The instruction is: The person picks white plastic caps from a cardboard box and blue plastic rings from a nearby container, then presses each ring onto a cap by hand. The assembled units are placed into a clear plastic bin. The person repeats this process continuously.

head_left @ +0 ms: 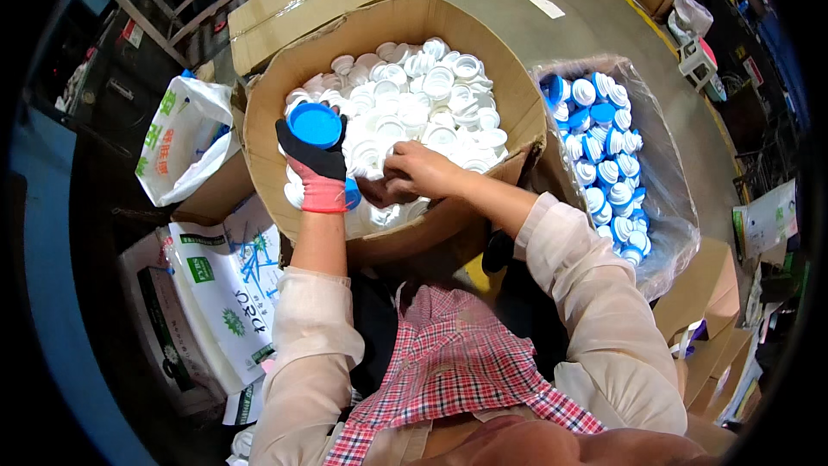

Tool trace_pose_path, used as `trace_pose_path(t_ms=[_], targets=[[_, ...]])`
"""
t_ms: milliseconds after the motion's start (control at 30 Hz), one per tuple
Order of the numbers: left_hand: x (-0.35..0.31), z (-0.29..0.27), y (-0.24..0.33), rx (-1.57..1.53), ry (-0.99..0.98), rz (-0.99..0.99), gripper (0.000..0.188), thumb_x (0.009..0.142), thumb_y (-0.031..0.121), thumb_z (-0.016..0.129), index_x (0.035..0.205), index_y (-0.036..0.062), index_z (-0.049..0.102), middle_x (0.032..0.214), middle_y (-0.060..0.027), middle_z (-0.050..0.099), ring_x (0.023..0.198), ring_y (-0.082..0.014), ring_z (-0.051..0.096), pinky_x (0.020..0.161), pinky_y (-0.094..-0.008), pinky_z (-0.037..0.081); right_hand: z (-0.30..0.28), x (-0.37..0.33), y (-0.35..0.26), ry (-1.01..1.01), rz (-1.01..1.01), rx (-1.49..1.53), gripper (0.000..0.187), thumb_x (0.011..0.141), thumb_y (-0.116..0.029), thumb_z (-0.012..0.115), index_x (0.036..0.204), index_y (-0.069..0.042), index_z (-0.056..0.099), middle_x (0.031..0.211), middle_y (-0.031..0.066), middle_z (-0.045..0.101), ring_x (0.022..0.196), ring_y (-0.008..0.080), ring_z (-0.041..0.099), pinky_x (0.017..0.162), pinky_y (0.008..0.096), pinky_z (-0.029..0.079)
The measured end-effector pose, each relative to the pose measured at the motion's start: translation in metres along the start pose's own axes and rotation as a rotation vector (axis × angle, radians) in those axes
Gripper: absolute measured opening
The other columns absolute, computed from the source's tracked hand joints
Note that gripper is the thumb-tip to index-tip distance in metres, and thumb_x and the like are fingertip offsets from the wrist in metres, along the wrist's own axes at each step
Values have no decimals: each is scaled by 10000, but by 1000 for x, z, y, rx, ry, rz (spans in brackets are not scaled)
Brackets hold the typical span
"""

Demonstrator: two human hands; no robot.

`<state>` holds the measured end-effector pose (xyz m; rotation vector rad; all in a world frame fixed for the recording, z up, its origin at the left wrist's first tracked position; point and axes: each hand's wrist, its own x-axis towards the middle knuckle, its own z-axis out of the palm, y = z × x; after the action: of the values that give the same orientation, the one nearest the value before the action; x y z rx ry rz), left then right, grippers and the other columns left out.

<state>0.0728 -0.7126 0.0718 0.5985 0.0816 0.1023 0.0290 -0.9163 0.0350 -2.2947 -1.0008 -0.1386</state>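
One round blue plastic cap [315, 124] sits gripped in the gloved left hand [317, 164], raised over the big cardboard box [259, 129] of white plastic inserts [431, 95]. Bare right hand [418, 171] is curled down in the pile, closing on an insert. Looks like the pick step; next needs the insert seated into the cap.

R hand [420, 171]: fingertips buried in the white caps [423, 95], so can't tell what they pinch. L hand [315, 168] in a dark glove holds a blue cap [315, 124]; a second blue piece [352, 194] peeks out behind the wrist, mostly hidden. Near wall of the cardboard box [405, 237] covers the lower caps. Clear bag [664, 207] at right: bottom caps blurred by plastic. Far-right clutter too small to tell. Print on the white sacks [224, 293] at left partly cut by shadow.
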Motion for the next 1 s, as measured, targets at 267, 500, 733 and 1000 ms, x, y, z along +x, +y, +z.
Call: trace_pose_path(t_ms=[267, 500, 733, 1000], targets=[[-12, 16, 3, -472, -390, -575, 871, 863, 723, 456, 1414, 52, 379, 1400, -300, 418, 1235, -535, 452, 857, -625, 519, 0, -14, 169, -241, 626, -322, 236, 799, -42, 586, 1014, 8, 670, 1026, 256, 660, 996, 397, 641, 837, 463, 510], [-14, 19, 18, -358, -438, -545, 846, 889, 708, 412, 1417, 47, 384, 1383, -312, 435, 1216, -487, 503, 781, -535, 581, 35, -18, 194, -394, 691, -489, 207, 744, -123, 681, 908, -1, 649, 952, 239, 669, 929, 399, 653, 785, 469, 527], [-20, 30, 12, -216, -427, -530, 798, 912, 635, 458, 1406, 13, 387, 1387, -323, 427, 1271, -505, 442, 951, -610, 465, 16, -26, 176, -187, 721, -270, 204, 702, -167, 717, 825, -35, 622, 867, 193, 657, 867, 374, 634, 738, 445, 503], [-21, 19, 3, -219, -535, -528, 716, 956, 555, 437, 1412, 6, 375, 1359, -318, 460, 1248, -505, 465, 977, -589, 452, -82, 26, 32, 279, 375, 1038, 207, 733, -79, 732, 744, -63, 526, 1302, 145, 592, 1077, 207, 585, 847, 308, 490]])
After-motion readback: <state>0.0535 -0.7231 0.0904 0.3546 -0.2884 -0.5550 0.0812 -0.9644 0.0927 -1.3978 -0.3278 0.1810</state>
